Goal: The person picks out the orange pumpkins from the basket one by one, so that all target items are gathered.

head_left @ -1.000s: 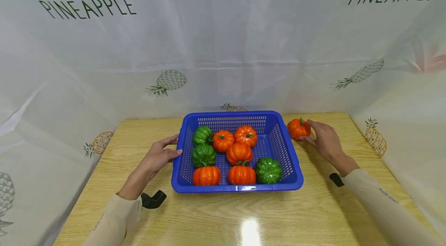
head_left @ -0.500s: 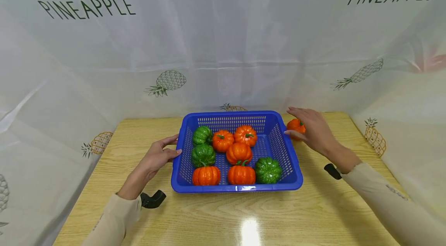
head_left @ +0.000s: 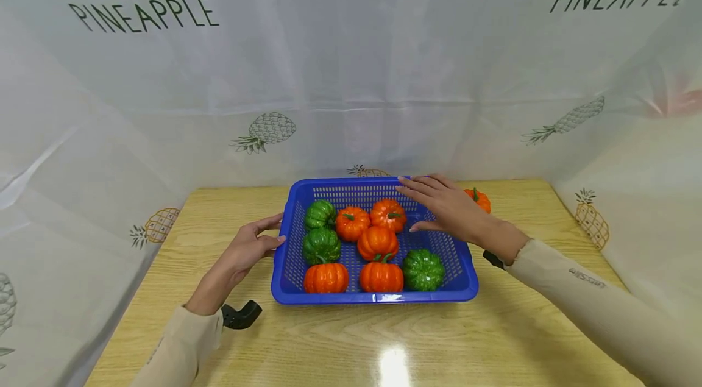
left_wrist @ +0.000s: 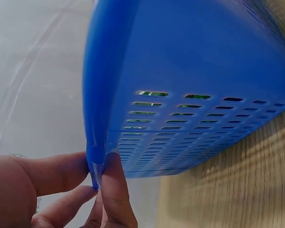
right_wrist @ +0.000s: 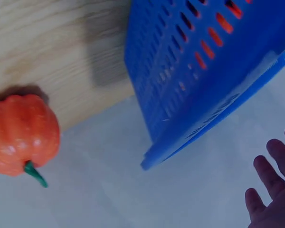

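A blue slotted plastic basket (head_left: pixel 373 297) stands on the table with several orange pumpkins (head_left: pixel 378 244) and three green pumpkins (head_left: pixel 423 269) inside. At its left side, my left hand (head_left: pixel 252 247) pinches the rim; in the left wrist view the thumb and fingers (left_wrist: pixel 115 190) lie on either side of the basket rim (left_wrist: pixel 97 142). My right hand (head_left: pixel 452 207) hovers over the basket's right back part, fingers spread and holding nothing. One more orange pumpkin (head_left: pixel 478 200) sits on the table right of the basket, partly hidden behind the right hand; the right wrist view shows this pumpkin (right_wrist: pixel 23 135) whole.
The wooden table (head_left: pixel 329 344) carries the basket near its back edge. A white sheet (head_left: pixel 351 70) printed with pineapples hangs behind and along both sides. Black wrist mounts (head_left: pixel 241 315) sit below the hands.
My right hand has moved left, from the orange pumpkin on the table to above the basket, leaving that pumpkin on the table. The left hand keeps its grip on the rim.
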Tool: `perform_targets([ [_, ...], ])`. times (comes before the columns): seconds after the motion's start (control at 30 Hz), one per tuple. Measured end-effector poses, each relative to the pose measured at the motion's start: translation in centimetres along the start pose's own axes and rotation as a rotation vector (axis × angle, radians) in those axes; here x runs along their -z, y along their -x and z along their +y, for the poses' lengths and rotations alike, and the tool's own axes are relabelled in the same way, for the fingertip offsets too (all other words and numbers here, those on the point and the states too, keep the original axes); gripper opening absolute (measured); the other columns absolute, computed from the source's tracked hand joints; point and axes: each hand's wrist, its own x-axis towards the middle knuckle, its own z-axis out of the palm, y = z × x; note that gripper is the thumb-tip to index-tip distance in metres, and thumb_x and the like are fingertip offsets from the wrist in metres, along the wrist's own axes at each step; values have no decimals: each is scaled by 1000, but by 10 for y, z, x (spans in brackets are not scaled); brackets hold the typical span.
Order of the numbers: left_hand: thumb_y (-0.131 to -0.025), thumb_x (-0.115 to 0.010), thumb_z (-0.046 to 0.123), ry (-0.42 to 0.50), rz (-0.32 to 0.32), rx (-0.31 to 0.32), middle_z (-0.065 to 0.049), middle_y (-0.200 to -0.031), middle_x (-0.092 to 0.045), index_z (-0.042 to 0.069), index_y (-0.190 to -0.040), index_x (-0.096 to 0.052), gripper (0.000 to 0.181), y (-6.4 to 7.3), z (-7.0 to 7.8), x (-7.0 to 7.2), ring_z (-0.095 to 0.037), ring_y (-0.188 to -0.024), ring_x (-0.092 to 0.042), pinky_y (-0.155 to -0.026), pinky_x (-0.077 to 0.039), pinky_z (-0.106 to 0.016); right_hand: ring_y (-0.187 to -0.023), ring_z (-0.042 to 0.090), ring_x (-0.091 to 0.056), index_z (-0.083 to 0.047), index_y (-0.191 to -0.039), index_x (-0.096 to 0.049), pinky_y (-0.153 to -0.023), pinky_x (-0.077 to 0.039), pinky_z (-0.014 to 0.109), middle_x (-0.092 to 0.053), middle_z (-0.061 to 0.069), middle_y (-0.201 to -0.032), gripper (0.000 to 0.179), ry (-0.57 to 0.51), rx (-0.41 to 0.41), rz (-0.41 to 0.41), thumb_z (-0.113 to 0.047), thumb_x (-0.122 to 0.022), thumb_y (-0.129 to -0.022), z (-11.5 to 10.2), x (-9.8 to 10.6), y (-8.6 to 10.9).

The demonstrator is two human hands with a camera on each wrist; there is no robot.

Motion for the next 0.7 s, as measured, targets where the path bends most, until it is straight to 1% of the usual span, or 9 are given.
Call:
perform_targets([
  [0.03, -106, -59, 5, 1, 1, 1, -30, -154, -42, -1, -165, -32, 65, 0, 0, 0, -17, -100, -73, -97, -61, -40, -139, 40, -54, -3, -154, -54, -118, -39, 60, -52, 17, -158, 89, -6, 5, -20, -47, -86, -84, -1, 0, -3],
  [0.17, -105, -60, 4, 11, 7, 5, -29, -153, -43, -1, -164, -33, 65, -1, -1, 0, -16, -94, -73, -92, -62, -35, -143, 38, -50, -6, -156, -53, -120, -37, 60, -49, 15, -161, 88, -27, 21, -101, -48, -84, -86, -4, -3, -14],
  [0.27, -105, -60, 4, 19, 6, 3, -29, -154, -42, -1, -164, -34, 65, -1, -1, 0, -15, -93, -73, -90, -62, -33, -145, 39, -49, -6, -156, -52, -121, -35, 60, -47, 15, -163, 87, -51, 33, -152, -47, -84, -86, -5, -6, -21],
  [0.47, -105, -60, 3, 32, 2, 2, -30, -153, -42, -2, -164, -34, 64, 0, 0, -1, -14, -91, -72, -86, -62, -30, -148, 39, -46, -6, -158, -50, -122, -34, 61, -44, 16, -165, 89, -73, 76, -227, -46, -85, -86, -4, -11, -31],
  [0.7, -105, -60, 3, 33, 5, 4, -29, -153, -42, -1, -164, -33, 65, 1, 0, -1, -15, -90, -72, -84, -62, -28, -151, 40, -41, -4, -160, -46, -123, -32, 60, -40, 18, -167, 94, -34, 153, -320, -51, -81, -87, -1, -15, -40],
])
